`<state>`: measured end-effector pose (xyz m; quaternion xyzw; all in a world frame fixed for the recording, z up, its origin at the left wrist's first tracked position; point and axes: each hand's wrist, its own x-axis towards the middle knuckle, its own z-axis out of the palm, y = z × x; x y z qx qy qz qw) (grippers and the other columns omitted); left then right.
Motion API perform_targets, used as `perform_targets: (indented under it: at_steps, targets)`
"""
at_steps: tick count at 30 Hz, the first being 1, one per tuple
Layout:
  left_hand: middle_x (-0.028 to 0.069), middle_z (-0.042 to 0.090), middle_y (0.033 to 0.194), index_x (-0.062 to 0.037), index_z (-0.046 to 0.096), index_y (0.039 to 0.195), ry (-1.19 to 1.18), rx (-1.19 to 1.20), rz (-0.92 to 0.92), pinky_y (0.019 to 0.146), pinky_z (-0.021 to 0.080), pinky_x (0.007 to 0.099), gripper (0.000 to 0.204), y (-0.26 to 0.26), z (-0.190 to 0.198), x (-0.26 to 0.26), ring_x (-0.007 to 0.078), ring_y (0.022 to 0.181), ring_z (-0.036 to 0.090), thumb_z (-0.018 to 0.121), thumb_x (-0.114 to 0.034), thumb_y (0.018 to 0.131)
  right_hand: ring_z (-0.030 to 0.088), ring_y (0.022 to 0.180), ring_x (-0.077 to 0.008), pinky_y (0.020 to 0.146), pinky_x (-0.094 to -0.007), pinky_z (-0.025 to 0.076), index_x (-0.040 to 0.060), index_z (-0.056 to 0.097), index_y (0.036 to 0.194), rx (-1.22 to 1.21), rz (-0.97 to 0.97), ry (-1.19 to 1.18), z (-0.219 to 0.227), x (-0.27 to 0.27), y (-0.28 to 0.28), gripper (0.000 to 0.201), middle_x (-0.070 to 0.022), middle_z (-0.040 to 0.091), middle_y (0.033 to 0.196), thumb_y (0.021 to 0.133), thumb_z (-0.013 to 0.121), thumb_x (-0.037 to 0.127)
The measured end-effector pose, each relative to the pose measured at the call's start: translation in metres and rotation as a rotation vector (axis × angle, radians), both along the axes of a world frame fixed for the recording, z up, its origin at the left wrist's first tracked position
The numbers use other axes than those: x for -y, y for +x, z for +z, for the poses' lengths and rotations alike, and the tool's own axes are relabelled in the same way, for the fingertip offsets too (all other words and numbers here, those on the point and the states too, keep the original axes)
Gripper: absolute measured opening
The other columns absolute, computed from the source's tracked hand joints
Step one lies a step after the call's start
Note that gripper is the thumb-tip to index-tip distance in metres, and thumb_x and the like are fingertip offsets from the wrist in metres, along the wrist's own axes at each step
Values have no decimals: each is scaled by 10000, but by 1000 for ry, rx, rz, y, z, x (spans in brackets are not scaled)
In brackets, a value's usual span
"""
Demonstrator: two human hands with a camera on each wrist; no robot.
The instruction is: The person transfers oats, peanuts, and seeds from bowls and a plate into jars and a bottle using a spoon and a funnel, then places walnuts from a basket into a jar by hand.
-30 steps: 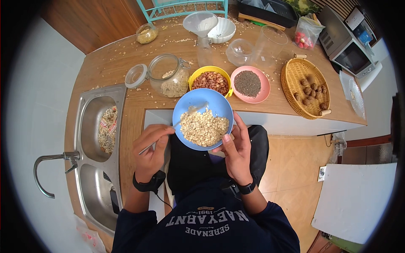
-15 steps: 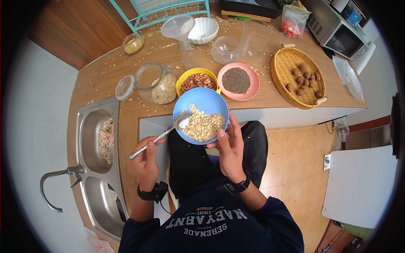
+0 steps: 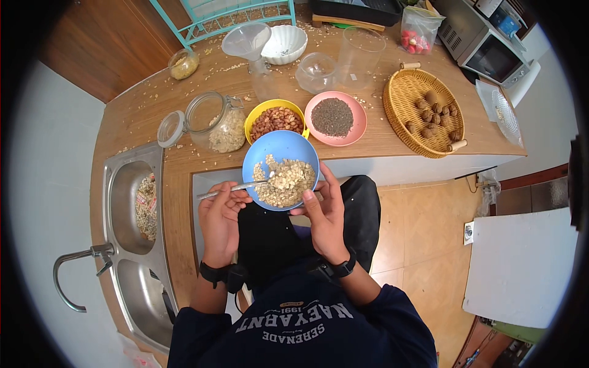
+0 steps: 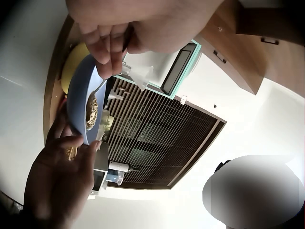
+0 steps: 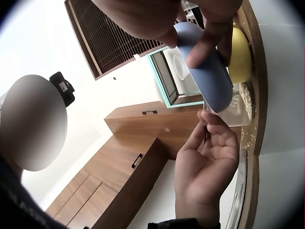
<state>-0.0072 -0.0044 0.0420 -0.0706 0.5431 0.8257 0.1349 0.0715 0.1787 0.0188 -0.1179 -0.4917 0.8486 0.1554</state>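
My right hand (image 3: pixel 326 222) grips the right side of a blue bowl (image 3: pixel 277 142), thumb on its rim and fingers beneath. Above my lap, near the counter's front edge, the bowl holds rolled oats (image 3: pixel 288 189). From the left, my left hand (image 3: pixel 219 226) pinches the handle of a metal spoon (image 3: pixel 236 187), its head in among the oats. In the left wrist view the bowl (image 4: pixel 78 102) stands edge-on with the spoon reaching inside. Just behind it are a yellow bowl (image 3: pixel 248 126) of peanuts and a pink plate (image 3: pixel 362 126) of small dark seeds.
An open glass jar (image 3: pixel 197 116) of oats stands on the left, by the sink (image 3: pixel 110 184). A wicker basket (image 3: pixel 399 98) with walnuts sits on the right. Farther back are a funnel (image 3: pixel 245 42), a white fluted bowl (image 3: pixel 285 44) and clear containers. Loose oats dot the counter.
The spoon head has moved from the bowl's left side in toward the middle of the oats, after stirring at the far side earlier. My right hand keeps its grip on the bowl.
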Motion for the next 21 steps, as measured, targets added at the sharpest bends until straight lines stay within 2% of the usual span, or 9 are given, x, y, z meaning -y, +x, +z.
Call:
perform_targets:
  at_steps: [5,9,11,14,21]
  targets:
    - [137,714,858,30,634,1061,25,-156,29,734,495,283,206,-14,14,16,210,783,692,558,-157,1016,626,1020,-146,747,-274,624,70,284,1523,21,-9,-45,-1,0,-2,565,-83,540,1158,1027,548,131]
    - [136,714,854,26,636,1060,-55,-132,25,730,494,283,208,-9,6,22,210,767,691,565,-163,1013,625,1025,-148,740,-274,624,70,300,1503,38,9,-101,-3,5,-5,538,-81,546,1137,1029,545,140]
    - [109,699,841,11,640,1053,-78,-80,16,776,532,319,191,-8,5,23,182,779,669,556,-155,1012,627,1027,-153,734,-275,624,61,308,1477,45,23,-120,-7,6,-5,508,-91,550,1147,1034,538,153]
    - [111,700,843,11,639,1050,-68,-131,22,771,530,317,191,-12,5,26,180,780,669,551,-155,1015,629,1032,-161,726,-273,622,54,306,1459,39,22,-141,-11,6,-5,490,-107,554,1174,1038,532,164]
    - [96,681,838,14,631,1048,-31,-149,45,762,530,302,179,-34,31,31,174,779,657,551,-141,1012,634,1039,-171,727,-266,616,48,299,1456,33,12,-135,-11,-1,-5,491,-119,560,1192,1039,529,169]
